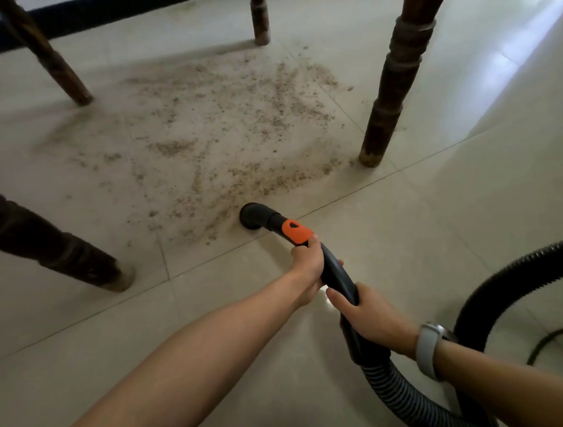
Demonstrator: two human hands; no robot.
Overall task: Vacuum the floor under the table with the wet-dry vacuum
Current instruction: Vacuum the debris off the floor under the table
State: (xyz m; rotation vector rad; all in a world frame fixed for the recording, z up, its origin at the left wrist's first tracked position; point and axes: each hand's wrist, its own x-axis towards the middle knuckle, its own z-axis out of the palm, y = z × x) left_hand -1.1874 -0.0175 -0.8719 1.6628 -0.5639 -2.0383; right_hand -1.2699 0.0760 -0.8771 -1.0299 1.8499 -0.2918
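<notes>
The left hand (307, 264) wraps the curved black plastic vacuum wand (337, 280) just below its orange slider (295, 231); the right hand (368, 316) clasps it lower, above the ribbed black hose (397, 393). The rigid wand should steer lightly, while the springy hose may drag. The nozzle (252, 216) meets the tiled floor (437, 221) at the edge of the brown grit (223, 131) between dark wooden table legs (389, 87). The vacuum body and tabletop are out of view.

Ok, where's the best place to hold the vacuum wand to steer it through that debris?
Grip the curved black handle behind the orange slider, coming from above and wrapping round it. The left hand grips nearer the nozzle to steer, while the right hand grips just ahead of the ribbed hose, which looks too flexible to steer by.
</notes>
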